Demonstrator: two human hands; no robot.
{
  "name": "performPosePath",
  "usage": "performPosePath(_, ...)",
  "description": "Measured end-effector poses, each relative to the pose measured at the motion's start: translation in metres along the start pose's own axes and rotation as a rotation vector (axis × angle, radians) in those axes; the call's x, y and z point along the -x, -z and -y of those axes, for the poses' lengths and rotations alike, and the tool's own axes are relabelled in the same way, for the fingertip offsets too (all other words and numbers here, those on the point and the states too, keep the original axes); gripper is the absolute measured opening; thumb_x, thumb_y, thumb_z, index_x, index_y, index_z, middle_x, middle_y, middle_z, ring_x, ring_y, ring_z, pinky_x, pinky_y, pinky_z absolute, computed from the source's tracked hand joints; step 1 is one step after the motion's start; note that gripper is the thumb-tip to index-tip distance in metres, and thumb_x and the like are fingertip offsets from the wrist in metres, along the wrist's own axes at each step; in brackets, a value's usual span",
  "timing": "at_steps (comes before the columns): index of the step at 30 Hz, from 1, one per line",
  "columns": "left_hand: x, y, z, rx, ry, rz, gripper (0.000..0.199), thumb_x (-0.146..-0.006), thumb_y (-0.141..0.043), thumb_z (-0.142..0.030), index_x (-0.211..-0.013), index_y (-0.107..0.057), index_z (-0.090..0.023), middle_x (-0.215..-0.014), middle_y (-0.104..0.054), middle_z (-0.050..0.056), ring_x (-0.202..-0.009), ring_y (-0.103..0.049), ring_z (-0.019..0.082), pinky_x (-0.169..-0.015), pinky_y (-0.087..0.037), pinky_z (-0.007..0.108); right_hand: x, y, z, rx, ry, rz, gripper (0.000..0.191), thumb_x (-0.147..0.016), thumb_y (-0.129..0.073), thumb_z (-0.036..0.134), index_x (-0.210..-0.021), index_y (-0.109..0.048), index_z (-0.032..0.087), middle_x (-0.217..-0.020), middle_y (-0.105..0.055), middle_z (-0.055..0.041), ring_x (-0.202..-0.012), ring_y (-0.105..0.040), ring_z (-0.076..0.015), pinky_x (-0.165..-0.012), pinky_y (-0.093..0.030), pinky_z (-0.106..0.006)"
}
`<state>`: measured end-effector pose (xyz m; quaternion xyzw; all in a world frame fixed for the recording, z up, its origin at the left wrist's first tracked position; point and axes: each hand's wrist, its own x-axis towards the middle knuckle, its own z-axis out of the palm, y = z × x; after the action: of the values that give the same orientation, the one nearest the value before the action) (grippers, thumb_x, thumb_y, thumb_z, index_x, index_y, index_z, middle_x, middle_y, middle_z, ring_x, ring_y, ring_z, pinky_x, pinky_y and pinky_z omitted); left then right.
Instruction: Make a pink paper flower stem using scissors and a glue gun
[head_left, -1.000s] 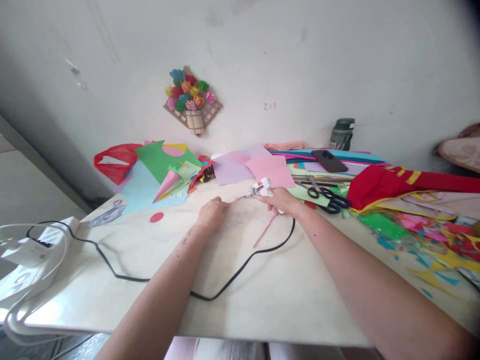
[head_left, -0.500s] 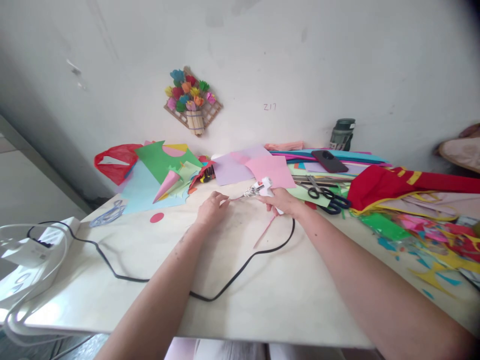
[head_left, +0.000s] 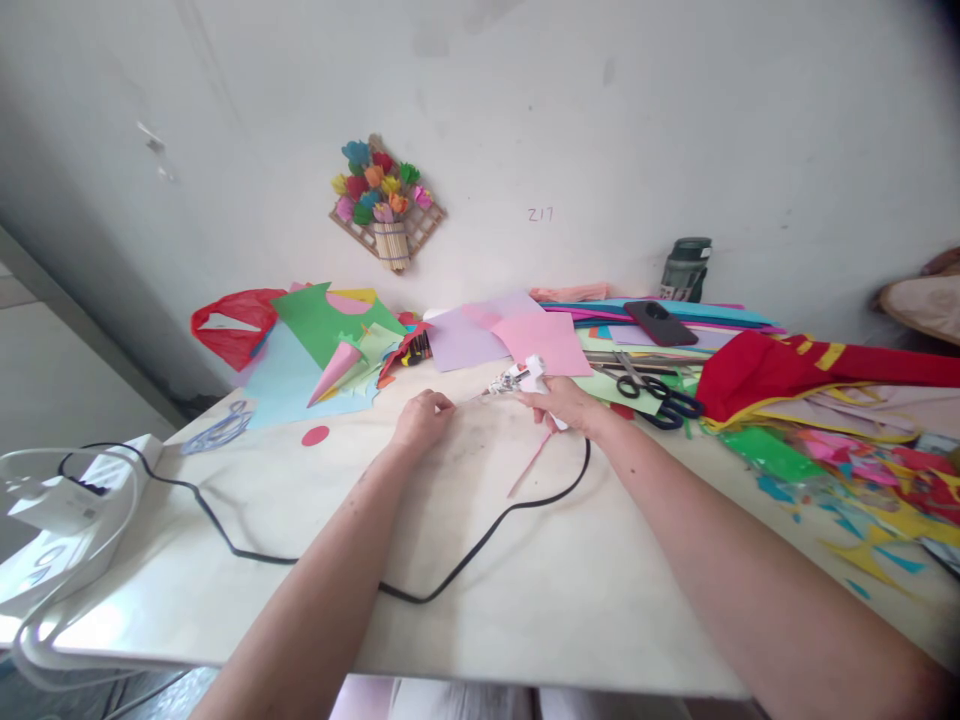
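Note:
My right hand (head_left: 561,402) is wrapped round a white glue gun (head_left: 534,374), whose nozzle points left and whose black cord (head_left: 495,527) curves down across the table. A thin pink strip (head_left: 529,464) hangs below that hand, its lower end near the cord. Left of the nozzle, my left hand (head_left: 426,418) has its fingers pinched together; what lies between the fingertips is too small to make out. A red paper disc (head_left: 315,436) lies to the left of my left hand.
Coloured paper (head_left: 546,342) lies along the wall, with scissors (head_left: 660,395), a phone (head_left: 660,323) and a bottle (head_left: 685,268) at right. Red cloth (head_left: 757,375) and paper scraps (head_left: 862,520) cover the right side. A power strip (head_left: 67,545) sits at far left.
My left hand has shifted very slightly left, and its fingertips are a little farther from the nozzle. The right hand still grips the glue gun in nearly the same place.

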<state>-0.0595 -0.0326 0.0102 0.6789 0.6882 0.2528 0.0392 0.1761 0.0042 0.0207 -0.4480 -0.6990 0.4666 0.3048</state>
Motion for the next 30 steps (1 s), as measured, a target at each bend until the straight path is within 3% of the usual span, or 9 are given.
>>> performPosePath(4,0.001,0.004,-0.004,0.202,0.129,0.058,0.021,-0.069,-0.05,-0.034,-0.075,-0.061,-0.018,-0.072,-0.062,0.002,-0.053,-0.049,0.01,-0.052,-0.038,0.021,-0.002,0.0,-0.002,-0.063,0.01,-0.036,0.032,-0.068,-0.057,0.046,-0.068,-0.049,0.015,-0.051,-0.055,0.0013,-0.029,-0.041,-0.0049,-0.029,-0.029,-0.017)
performPosePath(10,0.002,0.015,-0.002,0.623,0.225,0.208,0.024,-0.067,-0.054,-0.036,-0.075,-0.055,-0.014,-0.055,-0.055,-0.001,-0.037,-0.033,0.003,-0.037,-0.024,0.017,0.0,0.0,0.0,-0.198,0.019,-0.062,0.032,-0.069,-0.056,0.045,-0.071,-0.051,0.014,-0.051,-0.055,0.0011,-0.03,-0.041,-0.0052,-0.029,-0.031,-0.018)
performPosePath(15,0.004,0.022,0.008,0.7,0.264,0.344,0.033,-0.061,-0.059,-0.045,-0.07,-0.057,-0.013,-0.053,-0.051,-0.003,-0.037,-0.026,0.002,-0.037,-0.018,0.018,0.002,0.0,0.003,-0.226,0.031,-0.024,0.032,-0.068,-0.057,0.045,-0.07,-0.052,0.013,-0.052,-0.056,0.0001,-0.031,-0.041,-0.0048,-0.029,-0.03,-0.017)
performPosePath(24,0.001,0.022,0.019,0.805,0.298,0.489,0.028,-0.059,-0.063,-0.037,-0.07,-0.056,-0.012,-0.057,-0.053,0.001,-0.036,-0.025,0.001,-0.036,-0.01,0.02,0.007,-0.006,0.01,-0.225,0.024,-0.018,0.032,-0.07,-0.056,0.044,-0.071,-0.05,0.013,-0.051,-0.054,0.0,-0.03,-0.04,-0.0046,-0.028,-0.028,-0.017)
performPosePath(30,0.003,0.028,0.013,0.915,0.33,0.602,0.024,-0.061,-0.062,-0.031,-0.073,-0.056,-0.011,-0.056,-0.05,0.0,-0.036,-0.022,0.0,-0.035,-0.007,0.019,0.007,-0.007,0.011,-0.252,0.041,-0.007,0.031,-0.069,-0.057,0.043,-0.071,-0.051,0.013,-0.051,-0.054,0.0,-0.03,-0.04,-0.0046,-0.028,-0.028,-0.016)
